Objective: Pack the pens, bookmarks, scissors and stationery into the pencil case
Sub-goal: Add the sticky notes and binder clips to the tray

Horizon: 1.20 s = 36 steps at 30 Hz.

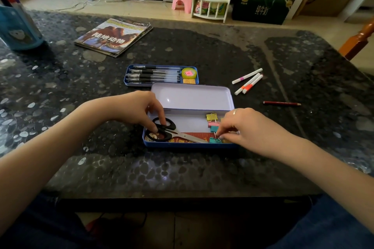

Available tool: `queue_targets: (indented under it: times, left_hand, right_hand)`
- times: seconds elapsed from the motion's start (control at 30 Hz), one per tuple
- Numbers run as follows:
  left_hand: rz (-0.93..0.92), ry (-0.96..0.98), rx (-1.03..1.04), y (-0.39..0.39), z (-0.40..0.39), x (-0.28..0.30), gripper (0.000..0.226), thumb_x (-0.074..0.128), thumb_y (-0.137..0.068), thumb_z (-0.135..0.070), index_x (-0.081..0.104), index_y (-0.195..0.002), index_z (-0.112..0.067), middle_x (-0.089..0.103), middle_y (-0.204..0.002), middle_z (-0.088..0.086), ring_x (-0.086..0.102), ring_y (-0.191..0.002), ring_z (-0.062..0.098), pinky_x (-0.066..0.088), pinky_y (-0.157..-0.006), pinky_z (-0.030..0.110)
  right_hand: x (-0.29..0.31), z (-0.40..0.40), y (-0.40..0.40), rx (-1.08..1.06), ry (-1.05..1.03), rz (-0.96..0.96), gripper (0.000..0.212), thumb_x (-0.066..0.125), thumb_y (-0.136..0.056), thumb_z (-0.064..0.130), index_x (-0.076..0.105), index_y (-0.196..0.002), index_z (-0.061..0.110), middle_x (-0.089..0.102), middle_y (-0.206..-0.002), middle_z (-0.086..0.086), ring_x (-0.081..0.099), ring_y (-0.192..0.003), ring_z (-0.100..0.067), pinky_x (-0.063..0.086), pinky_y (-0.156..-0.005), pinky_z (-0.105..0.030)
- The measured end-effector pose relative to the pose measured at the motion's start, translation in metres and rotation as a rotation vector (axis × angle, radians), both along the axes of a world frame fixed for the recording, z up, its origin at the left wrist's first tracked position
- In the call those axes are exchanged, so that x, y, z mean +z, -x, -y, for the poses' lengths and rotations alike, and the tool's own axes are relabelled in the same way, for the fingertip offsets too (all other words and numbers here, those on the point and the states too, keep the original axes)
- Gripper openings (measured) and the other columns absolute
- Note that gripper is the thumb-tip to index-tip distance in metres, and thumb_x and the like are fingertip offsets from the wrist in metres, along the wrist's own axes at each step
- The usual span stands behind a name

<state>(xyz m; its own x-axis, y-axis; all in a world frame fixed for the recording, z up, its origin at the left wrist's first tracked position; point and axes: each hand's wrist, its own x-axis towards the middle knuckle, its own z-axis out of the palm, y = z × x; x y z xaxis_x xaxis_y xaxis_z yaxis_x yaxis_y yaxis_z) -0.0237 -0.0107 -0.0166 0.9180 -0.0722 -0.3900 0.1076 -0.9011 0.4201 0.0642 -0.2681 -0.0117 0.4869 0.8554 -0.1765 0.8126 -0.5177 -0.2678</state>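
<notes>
Inside blue tin case [190, 145], R hand [240, 125] pinches teal clip [214, 139]; L hand [139, 107] touches scissors [172, 130].

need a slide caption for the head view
Left hand touches scissors in the open case while right hand pinches a clip; markers wait outside.
</notes>
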Motion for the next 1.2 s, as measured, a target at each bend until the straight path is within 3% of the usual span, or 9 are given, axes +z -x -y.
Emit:
queue_targets:
  times: [0.3,0.57,0.7,0.83,0.97,1.07,1.13,1.2]
  left_hand:
    - [-0.021,0.004,-0.003,0.001,0.000,0.004,0.022,0.074,-0.077,-0.024,0.070,-0.097,-0.032,0.040,-0.087,-0.015,0.044,-0.077,0.005,0.035,-0.068,0.018]
    - [-0.058,0.040,0.017,0.002,0.002,0.010,0.021,0.073,-0.078,-0.022,0.070,-0.098,-0.027,0.045,-0.087,-0.018,0.046,-0.076,0.003,0.034,-0.065,0.014]
    - [-0.045,0.050,0.010,0.003,0.001,0.010,0.020,0.073,-0.078,-0.021,0.070,-0.097,-0.026,0.046,-0.086,-0.017,0.047,-0.075,0.004,0.035,-0.064,0.013]
    - [-0.034,0.055,0.004,0.003,-0.001,0.010,0.020,0.073,-0.077,-0.021,0.071,-0.096,-0.026,0.047,-0.085,-0.015,0.048,-0.074,0.006,0.038,-0.066,0.015]
    - [0.005,0.078,0.024,0.002,-0.005,0.006,0.014,0.073,-0.078,-0.022,0.072,-0.090,-0.028,0.055,-0.086,-0.012,0.051,-0.071,-0.001,0.040,-0.064,0.010]
    - [0.054,0.101,0.058,0.000,-0.010,0.004,0.009,0.073,-0.078,-0.023,0.071,-0.084,-0.029,0.065,-0.081,-0.006,0.055,-0.067,-0.006,0.042,-0.064,0.012]
    - [0.043,0.110,0.075,-0.001,-0.012,0.003,0.008,0.073,-0.078,-0.024,0.070,-0.084,-0.028,0.068,-0.083,-0.006,0.058,-0.069,-0.003,0.043,-0.067,0.015]
    - [0.038,0.109,0.080,-0.001,-0.012,0.003,0.007,0.073,-0.078,-0.024,0.070,-0.083,-0.027,0.069,-0.084,-0.006,0.060,-0.071,-0.001,0.044,-0.068,0.014]
  right_hand:
    - [0.001,-0.003,-0.001,-0.057,-0.031,-0.074,0.017,0.068,-0.085,0.029,0.074,-0.100,0.024,0.062,-0.093,0.015,0.056,-0.087,0.000,0.050,-0.083,-0.022]
    - [0.000,-0.005,-0.004,-0.061,-0.029,-0.118,0.013,0.070,-0.083,0.026,0.074,-0.095,0.023,0.049,-0.077,0.025,0.052,-0.075,0.007,0.041,-0.072,-0.011]
    - [-0.001,-0.005,-0.006,-0.084,-0.052,-0.153,0.010,0.071,-0.082,0.025,0.075,-0.092,0.022,0.053,-0.075,0.026,0.055,-0.075,0.008,0.037,-0.065,-0.008]
    - [0.003,-0.004,-0.011,-0.121,-0.083,-0.198,0.010,0.074,-0.080,0.025,0.077,-0.090,0.024,0.062,-0.077,0.023,0.061,-0.079,0.007,0.045,-0.070,-0.008]
    - [0.011,-0.001,-0.024,-0.191,-0.125,-0.181,0.009,0.073,-0.081,0.025,0.076,-0.089,0.026,0.067,-0.082,0.019,0.060,-0.081,0.008,0.045,-0.066,-0.006]
    - [0.006,0.001,-0.047,-0.254,-0.191,0.031,0.016,0.065,-0.087,0.015,0.074,-0.099,0.020,0.065,-0.091,0.013,0.058,-0.085,-0.001,0.041,-0.074,-0.013]
    - [-0.003,0.001,-0.075,-0.346,-0.202,0.173,0.025,0.058,-0.090,0.008,0.070,-0.110,0.018,0.067,-0.106,0.000,0.060,-0.096,-0.017,0.047,-0.086,-0.029]
    - [-0.012,0.000,-0.099,-0.460,-0.096,0.262,0.035,0.051,-0.091,0.006,0.062,-0.121,0.021,0.063,-0.115,-0.008,0.060,-0.101,-0.026,0.050,-0.089,-0.041]
